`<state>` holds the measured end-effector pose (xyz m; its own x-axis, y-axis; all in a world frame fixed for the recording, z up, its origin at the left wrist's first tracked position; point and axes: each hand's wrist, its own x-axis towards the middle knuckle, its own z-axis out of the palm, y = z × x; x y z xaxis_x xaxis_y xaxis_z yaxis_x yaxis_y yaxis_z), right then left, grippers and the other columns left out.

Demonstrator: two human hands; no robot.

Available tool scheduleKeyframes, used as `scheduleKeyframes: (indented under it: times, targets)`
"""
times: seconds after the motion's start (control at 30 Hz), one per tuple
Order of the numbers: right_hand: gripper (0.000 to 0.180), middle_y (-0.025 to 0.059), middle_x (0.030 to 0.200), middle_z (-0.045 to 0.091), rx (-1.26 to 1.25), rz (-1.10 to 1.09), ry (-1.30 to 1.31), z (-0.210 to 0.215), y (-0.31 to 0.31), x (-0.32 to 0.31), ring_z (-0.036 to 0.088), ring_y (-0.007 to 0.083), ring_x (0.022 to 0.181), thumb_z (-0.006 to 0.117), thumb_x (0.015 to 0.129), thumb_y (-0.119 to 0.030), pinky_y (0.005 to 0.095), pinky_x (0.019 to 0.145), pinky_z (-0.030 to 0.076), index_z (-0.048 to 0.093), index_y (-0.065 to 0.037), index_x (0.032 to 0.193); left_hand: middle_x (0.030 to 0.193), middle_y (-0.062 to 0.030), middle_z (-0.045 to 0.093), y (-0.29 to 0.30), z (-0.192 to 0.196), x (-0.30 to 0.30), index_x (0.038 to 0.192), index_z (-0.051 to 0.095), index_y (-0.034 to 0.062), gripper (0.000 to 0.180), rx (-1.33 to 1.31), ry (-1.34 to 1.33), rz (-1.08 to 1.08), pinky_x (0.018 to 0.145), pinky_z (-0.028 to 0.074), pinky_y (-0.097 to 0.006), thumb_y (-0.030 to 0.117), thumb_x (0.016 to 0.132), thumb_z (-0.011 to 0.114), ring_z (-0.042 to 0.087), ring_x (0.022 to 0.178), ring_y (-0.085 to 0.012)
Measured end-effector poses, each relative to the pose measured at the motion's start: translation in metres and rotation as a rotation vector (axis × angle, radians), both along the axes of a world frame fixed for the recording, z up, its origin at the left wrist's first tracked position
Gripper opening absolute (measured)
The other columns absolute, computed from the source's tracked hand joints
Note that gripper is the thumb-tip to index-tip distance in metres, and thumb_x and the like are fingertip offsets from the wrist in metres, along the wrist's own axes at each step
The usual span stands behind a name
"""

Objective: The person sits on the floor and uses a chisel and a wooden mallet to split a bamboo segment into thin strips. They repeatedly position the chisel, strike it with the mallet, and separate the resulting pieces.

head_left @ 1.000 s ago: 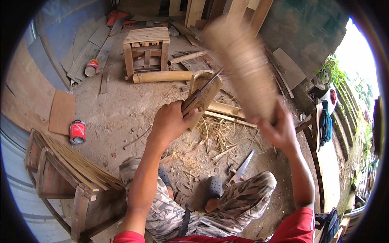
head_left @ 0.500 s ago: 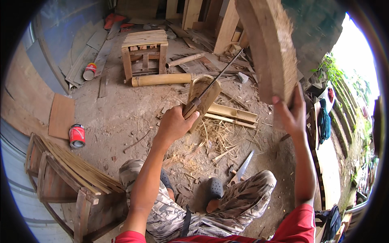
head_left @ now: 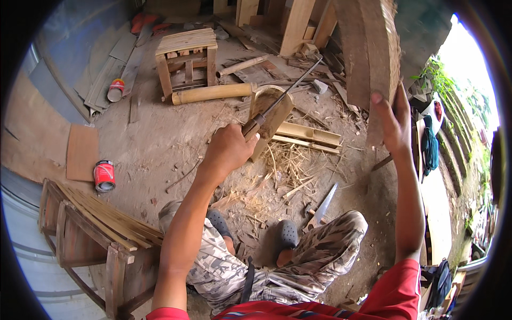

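Observation:
My left hand (head_left: 225,152) is closed round the wooden handle of a long knife (head_left: 291,89), whose thin dark blade points away and to the right. Beneath the blade stands a tilted wooden block (head_left: 270,120) with a rounded top; whether the blade touches it I cannot tell. On the right, my right hand (head_left: 396,120) grips the lower end of a thick wooden plank (head_left: 368,53) with a rough, fibrous edge. That plank is raised upright, and its upper end runs out of view. Split bamboo (head_left: 306,136) and wood shavings (head_left: 290,165) lie beyond my feet.
A handsaw (head_left: 323,205) lies by my right knee. Slatted stools stand ahead (head_left: 186,56) and at my left (head_left: 101,229). A bamboo pole (head_left: 213,94) lies before the far stool. Red cans (head_left: 104,176) sit on the left, and boards (head_left: 296,32) lean at the back.
My right hand and the plank have shifted a little to the right, the plank's lower end rising slightly. My left hand keeps its hold on the knife, nearly still.

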<state>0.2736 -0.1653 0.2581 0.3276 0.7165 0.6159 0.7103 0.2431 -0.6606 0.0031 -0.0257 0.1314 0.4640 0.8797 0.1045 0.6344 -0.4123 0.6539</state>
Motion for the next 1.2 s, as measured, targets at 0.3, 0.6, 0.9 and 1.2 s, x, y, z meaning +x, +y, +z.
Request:
scheduleKeyframes:
  times: [0.3, 0.6, 0.9, 1.2]
  targets:
    - [0.07, 0.0144, 0.092, 0.066, -0.553, -0.131, -0.255, -0.019, -0.013, 0.009, 0.062, 0.0245, 0.081, 0.072, 0.078, -0.054, 0.0361, 0.075, 0.049, 0.057, 0.002, 0.117, 0.084, -0.0254, 0.071, -0.004, 0.024, -0.018, 0.095, 0.069, -0.0053, 0.036, -0.082, 0.209, -0.01, 0.076, 0.056, -0.046, 0.03, 0.091, 0.068, 0.071, 0.079, -0.0384]
    - [0.061, 0.011, 0.105, 0.063, -0.044, 0.085, -0.001, -0.059, -0.008, 0.018, 0.06, 0.0205, 0.093, 0.071, 0.086, -0.035, 0.0339, 0.082, 0.05, 0.049, 0.0, 0.132, 0.08, -0.0285, 0.068, -0.001, 0.01, -0.02, 0.088, 0.067, -0.0077, 0.039, -0.055, 0.148, 0.032, 0.075, 0.054, -0.047, 0.031, 0.086, 0.069, 0.07, 0.081, -0.0406]
    - [0.075, 0.019, 0.118, 0.062, -0.289, -0.143, -0.037, -0.05, -0.006, 0.049, 0.06, 0.0256, 0.104, 0.072, 0.083, -0.045, 0.0373, 0.094, 0.046, 0.048, 0.003, 0.135, 0.083, -0.0324, 0.068, 0.021, 0.009, -0.005, 0.091, 0.068, -0.0107, 0.035, -0.073, 0.261, -0.034, 0.078, 0.055, -0.046, 0.023, 0.083, 0.067, 0.071, 0.083, -0.0418]
    - [0.068, 0.0226, 0.105, 0.067, -0.391, 0.065, 0.047, -0.105, -0.006, 0.042, 0.065, 0.0287, 0.095, 0.069, 0.085, -0.038, 0.0394, 0.085, 0.053, 0.046, 0.001, 0.136, 0.083, -0.0308, 0.068, 0.026, 0.006, 0.009, 0.093, 0.069, -0.0089, 0.034, -0.13, 0.291, -0.045, 0.077, 0.056, -0.046, 0.024, 0.084, 0.066, 0.07, 0.082, -0.0418]
